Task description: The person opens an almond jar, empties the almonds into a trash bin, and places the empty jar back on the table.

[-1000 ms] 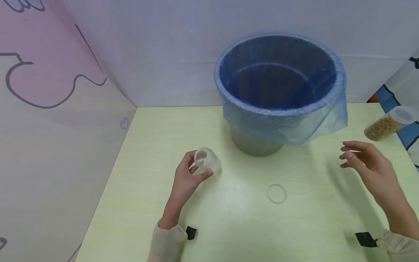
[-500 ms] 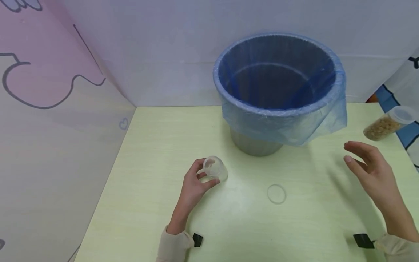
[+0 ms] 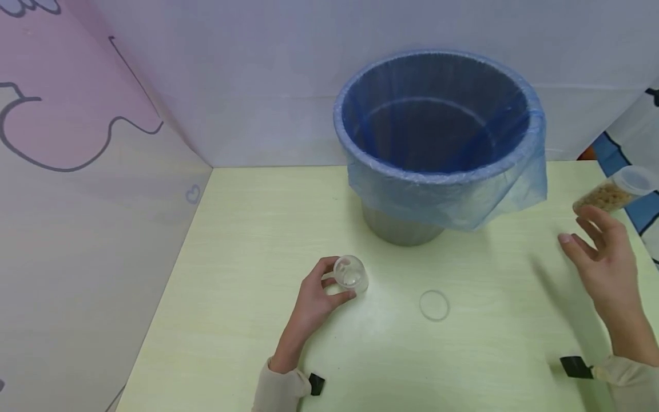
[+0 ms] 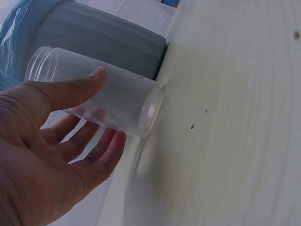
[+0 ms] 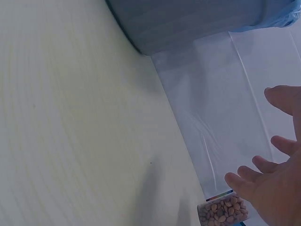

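Note:
My left hand (image 3: 315, 300) holds a clear plastic jar (image 3: 355, 277) without a lid, thumb on one side and fingers on the other. In the left wrist view, the base of this jar (image 4: 117, 89) is at the tabletop, and its open rim points away from it. Over at the right, my right hand (image 3: 610, 263) hovers with parted, slightly bent fingers and nothing in its grasp. Just beyond it stands a lidded clear jar (image 3: 615, 194) of brown nut-like pieces; whether the fingertips touch it cannot be told. A thin clear round lid or ring (image 3: 434, 290) lies between the hands.
A large grey bin (image 3: 404, 226) lined with a blue plastic bag (image 3: 437, 200) stands at the back of the pale yellow table (image 3: 257, 217). White walls (image 3: 268, 86) rise behind and at the left. The filled jar is close to the table's right edge.
My left hand has brought the clear jar rightward and nearer to me, down to the table. My right hand has shifted right, closer to the filled jar.

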Demonstrator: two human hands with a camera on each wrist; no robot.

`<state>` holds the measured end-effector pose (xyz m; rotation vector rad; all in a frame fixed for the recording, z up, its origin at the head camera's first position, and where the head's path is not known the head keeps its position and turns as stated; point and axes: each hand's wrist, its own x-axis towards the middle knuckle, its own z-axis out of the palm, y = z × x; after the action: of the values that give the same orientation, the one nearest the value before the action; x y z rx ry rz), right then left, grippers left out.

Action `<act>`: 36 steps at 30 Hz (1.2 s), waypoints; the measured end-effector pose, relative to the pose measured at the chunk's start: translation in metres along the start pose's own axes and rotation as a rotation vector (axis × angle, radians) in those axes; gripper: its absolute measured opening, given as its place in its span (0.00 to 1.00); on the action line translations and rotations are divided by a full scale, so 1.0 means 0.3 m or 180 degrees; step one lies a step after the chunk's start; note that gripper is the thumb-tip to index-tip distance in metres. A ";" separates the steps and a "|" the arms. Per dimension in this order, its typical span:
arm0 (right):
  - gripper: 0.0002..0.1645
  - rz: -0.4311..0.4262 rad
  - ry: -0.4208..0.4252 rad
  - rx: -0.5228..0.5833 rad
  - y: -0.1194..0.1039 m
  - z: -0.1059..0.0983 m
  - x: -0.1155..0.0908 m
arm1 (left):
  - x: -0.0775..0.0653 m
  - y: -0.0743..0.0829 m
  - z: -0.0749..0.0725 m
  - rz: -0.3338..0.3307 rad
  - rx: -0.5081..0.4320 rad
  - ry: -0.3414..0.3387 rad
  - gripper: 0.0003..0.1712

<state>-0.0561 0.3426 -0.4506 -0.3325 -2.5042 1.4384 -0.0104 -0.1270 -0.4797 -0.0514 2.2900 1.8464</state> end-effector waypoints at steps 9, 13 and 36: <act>0.40 0.0576 0.0424 0.0161 0.010 -0.018 0.060 | -0.017 -0.004 0.016 0.0009 -0.0031 -0.0172 0.38; 0.41 0.0713 0.0541 0.0265 0.020 -0.029 0.084 | -0.024 -0.004 0.022 -0.0010 -0.0016 -0.0211 0.37; 0.43 0.1308 0.1131 0.0079 0.247 -0.108 0.282 | -0.065 -0.013 0.042 0.0120 0.0159 -0.0532 0.39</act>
<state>-0.1201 0.4314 -0.4915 -1.0481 -2.2071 1.3899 0.0111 -0.1175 -0.4824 0.1487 2.2350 1.7386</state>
